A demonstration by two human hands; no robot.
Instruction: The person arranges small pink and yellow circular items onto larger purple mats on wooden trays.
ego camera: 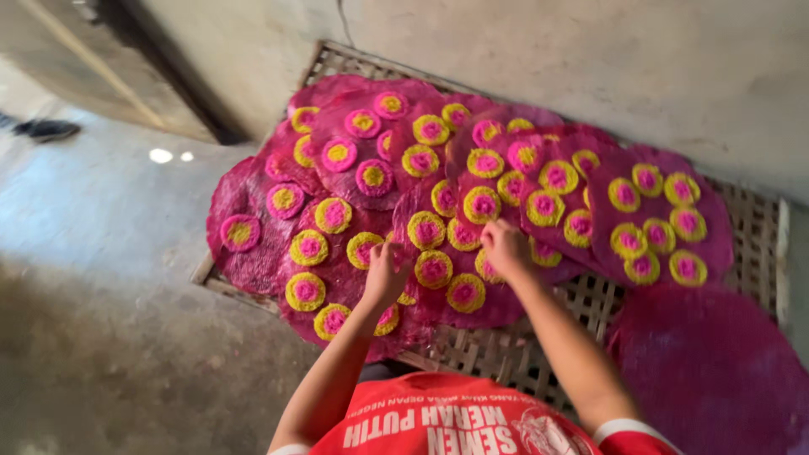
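Red shirt sleeves sit closest below me, and both arms reach out over the woven bamboo tray (590,297). Most magenta discs (371,160) on it already carry yellow-and-pink rosettes (434,268); one disc off the tray's right edge (708,362) is bare. My left hand (386,274) and right hand (506,248) press fingertips, loosely curled, onto the tray's near-middle disc, clamping nothing I can see.
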